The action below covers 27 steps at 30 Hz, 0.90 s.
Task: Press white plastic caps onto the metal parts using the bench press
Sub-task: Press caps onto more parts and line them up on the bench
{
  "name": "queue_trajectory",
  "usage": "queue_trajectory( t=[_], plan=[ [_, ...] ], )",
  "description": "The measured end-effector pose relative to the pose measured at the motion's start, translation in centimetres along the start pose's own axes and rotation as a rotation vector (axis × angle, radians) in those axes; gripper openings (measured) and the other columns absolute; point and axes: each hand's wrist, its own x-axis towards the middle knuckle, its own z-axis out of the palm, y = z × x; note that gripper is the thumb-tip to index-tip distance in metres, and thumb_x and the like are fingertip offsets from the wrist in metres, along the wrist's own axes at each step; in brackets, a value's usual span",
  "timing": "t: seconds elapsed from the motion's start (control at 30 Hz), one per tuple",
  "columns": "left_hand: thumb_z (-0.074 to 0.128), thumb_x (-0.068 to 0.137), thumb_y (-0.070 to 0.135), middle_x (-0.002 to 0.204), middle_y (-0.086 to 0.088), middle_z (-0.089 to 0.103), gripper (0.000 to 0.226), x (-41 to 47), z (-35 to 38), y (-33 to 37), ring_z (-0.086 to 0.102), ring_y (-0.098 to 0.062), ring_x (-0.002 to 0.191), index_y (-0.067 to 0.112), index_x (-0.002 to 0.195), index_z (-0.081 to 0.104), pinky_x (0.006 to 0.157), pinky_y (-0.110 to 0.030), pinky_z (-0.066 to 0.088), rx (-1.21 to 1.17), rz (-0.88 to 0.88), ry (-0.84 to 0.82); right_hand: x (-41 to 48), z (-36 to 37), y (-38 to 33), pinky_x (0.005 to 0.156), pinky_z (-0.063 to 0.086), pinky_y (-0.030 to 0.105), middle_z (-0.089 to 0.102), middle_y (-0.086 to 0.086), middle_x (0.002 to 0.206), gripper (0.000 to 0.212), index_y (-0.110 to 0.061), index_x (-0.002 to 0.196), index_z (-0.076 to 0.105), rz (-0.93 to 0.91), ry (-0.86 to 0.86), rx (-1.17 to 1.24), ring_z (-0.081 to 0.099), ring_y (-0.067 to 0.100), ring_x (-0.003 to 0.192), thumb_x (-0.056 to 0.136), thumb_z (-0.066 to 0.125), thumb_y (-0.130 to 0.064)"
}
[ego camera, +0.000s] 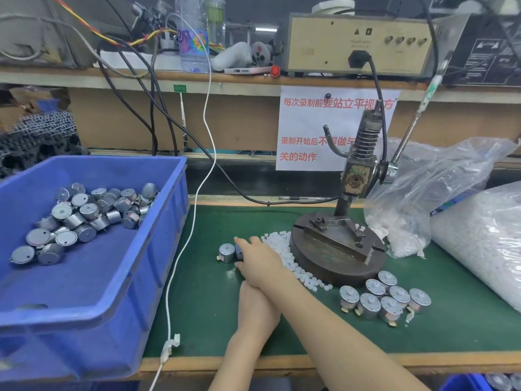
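Note:
Two small silver metal parts (226,252) lie on the green mat, left of the bench press (338,249). My right hand (259,261) reaches across to them, and its fingers and thumb curl around the one beside the free part. My left hand (256,306) lies under my right wrist, its fingers hidden. A heap of white plastic caps (282,246) lies against the press's round base. The press fixture holds no part, and its ram (363,153) is raised. Several metal parts (386,297) stand in a cluster in front of the press.
A blue bin (127,277) with several metal parts (84,215) fills the left side. Clear bags of white caps (479,235) sit on the right. The press lever (417,119) slants up to the right. A white cable (191,221) hangs between bin and mat.

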Motion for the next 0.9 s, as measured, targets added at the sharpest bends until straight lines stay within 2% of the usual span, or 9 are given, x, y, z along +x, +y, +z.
queue_trajectory(
  t=[0.07, 0.13, 0.3, 0.47, 0.57, 0.63, 0.73, 0.83, 0.9],
  plan=[
    [0.037, 0.093, 0.016, 0.121, -0.004, 0.056, 0.027, 0.3, -0.1, -0.1, 0.049, -0.018, 0.106, 0.016, 0.118, 0.047, 0.083, -0.024, 0.036, -0.015, -0.040, -0.022, 0.2, 0.0, -0.2, 0.084, 0.041, 0.036, 0.043, 0.014, 0.127, 0.042, -0.013, 0.133, 0.038, -0.007, 0.022, -0.003, 0.049, 0.033, 0.112, 0.094, 0.050, -0.023],
    [0.040, 0.091, 0.016, 0.114, -0.006, 0.060, 0.022, 0.3, -0.8, 0.4, 0.051, -0.022, 0.101, 0.016, 0.111, 0.051, 0.076, -0.027, 0.034, -0.099, -0.068, 0.033, 0.4, -0.3, -0.3, 0.078, 0.041, 0.035, 0.046, 0.016, 0.118, 0.029, -0.009, 0.120, 0.044, -0.016, 0.043, 0.018, 0.051, 0.032, 0.104, 0.094, 0.050, -0.021],
    [0.038, 0.091, 0.018, 0.117, -0.002, 0.057, 0.023, 0.1, -1.0, 0.6, 0.048, -0.021, 0.103, 0.019, 0.112, 0.048, 0.073, -0.026, 0.026, -0.079, -0.050, 0.060, 0.5, -0.4, 0.0, 0.083, 0.044, 0.037, 0.044, 0.014, 0.112, 0.017, -0.007, 0.107, 0.049, -0.050, 0.091, 0.135, 0.048, 0.032, 0.101, 0.090, 0.049, -0.007],
    [0.035, 0.092, 0.016, 0.120, -0.001, 0.050, 0.036, -0.1, -0.8, 1.0, 0.042, -0.021, 0.103, 0.021, 0.128, 0.039, 0.079, -0.028, 0.029, -0.043, -0.027, 0.108, -1.8, -0.6, 1.2, 0.088, 0.037, 0.020, 0.043, 0.007, 0.121, 0.039, -0.014, 0.128, 0.055, -0.046, 0.411, 0.414, 0.049, 0.019, 0.103, 0.089, 0.048, -0.008],
    [0.031, 0.094, 0.015, 0.112, 0.000, 0.050, 0.032, -0.1, -0.9, 1.2, 0.040, -0.019, 0.097, 0.023, 0.123, 0.042, 0.074, -0.028, 0.023, -0.012, -0.028, 0.121, -4.3, -0.4, 2.2, 0.078, 0.031, 0.007, 0.045, -0.002, 0.108, 0.034, -0.016, 0.123, 0.059, -0.046, 0.589, 0.570, 0.047, 0.001, 0.091, 0.090, 0.050, -0.009],
    [0.030, 0.096, 0.019, 0.110, 0.000, 0.050, 0.024, -0.1, -0.8, 0.9, 0.042, -0.021, 0.099, 0.021, 0.113, 0.047, 0.079, -0.028, 0.028, -0.027, -0.057, 0.094, -5.8, 0.3, 3.5, 0.079, 0.031, 0.010, 0.048, -0.003, 0.103, 0.027, -0.012, 0.114, 0.060, -0.006, 0.659, 0.598, 0.049, 0.007, 0.096, 0.090, 0.048, -0.006],
    [0.030, 0.099, 0.027, 0.109, 0.002, 0.048, 0.020, -0.2, -0.7, 0.6, 0.042, -0.019, 0.100, 0.019, 0.103, 0.048, 0.083, -0.027, 0.028, -0.030, -0.038, 0.099, -7.4, 1.4, 5.6, 0.078, 0.031, 0.012, 0.054, -0.004, 0.103, 0.020, -0.009, 0.111, 0.056, 0.075, 0.671, 0.641, 0.053, 0.016, 0.100, 0.095, 0.045, -0.008],
    [0.037, 0.098, 0.026, 0.105, 0.002, 0.049, 0.017, -0.2, -0.8, 0.5, 0.043, -0.018, 0.099, 0.018, 0.101, 0.053, 0.084, -0.025, 0.031, -0.110, -0.048, 0.112, -8.0, 1.8, 6.5, 0.072, 0.030, 0.000, 0.056, -0.006, 0.103, 0.021, -0.014, 0.116, 0.053, 0.114, 0.618, 0.719, 0.053, 0.012, 0.094, 0.097, 0.044, -0.017],
    [0.042, 0.096, 0.021, 0.100, 0.001, 0.051, 0.015, -0.3, -1.1, 0.4, 0.044, -0.018, 0.097, 0.016, 0.097, 0.056, 0.085, -0.025, 0.033, -0.202, -0.059, 0.128, -8.0, 1.9, 6.4, 0.074, 0.030, 0.000, 0.056, -0.006, 0.109, 0.026, -0.017, 0.121, 0.052, 0.103, 0.557, 0.713, 0.052, 0.006, 0.093, 0.096, 0.047, -0.022]
  ],
)
